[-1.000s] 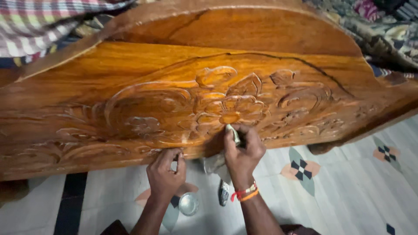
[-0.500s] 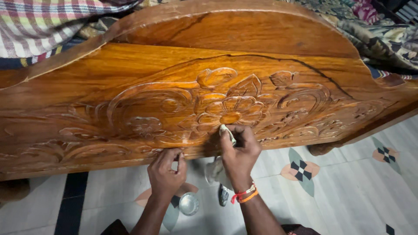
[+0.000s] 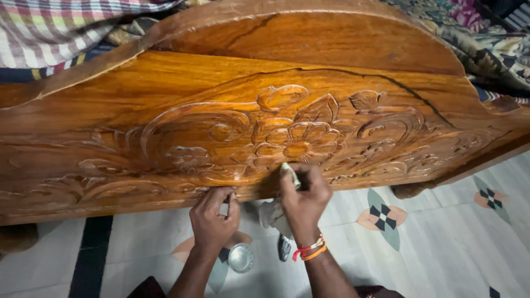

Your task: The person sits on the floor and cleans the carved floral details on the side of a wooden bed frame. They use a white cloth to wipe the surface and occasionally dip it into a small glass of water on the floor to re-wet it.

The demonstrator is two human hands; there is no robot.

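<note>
A large carved wooden panel (image 3: 232, 127) with a flower and scroll relief fills the view. My right hand (image 3: 305, 200) holds a small pale cloth (image 3: 289, 172), with more of it hanging below the fist, and presses it against the carving just under the central flower (image 3: 298, 144). It wears red and orange wrist bands. My left hand (image 3: 214, 218) rests with its fingers on the lower edge of the panel, to the left of the right hand, holding nothing that I can see.
A small round metal lid or tin (image 3: 240, 257) and a dark small object (image 3: 284, 247) lie on the patterned tile floor (image 3: 441, 243) below my hands. Striped cloth (image 3: 61, 27) and a floral blanket (image 3: 486, 38) lie behind the panel's top.
My right hand with the cloth has slid a little to the left and down along the carving. The left hand has stayed on the panel's edge.
</note>
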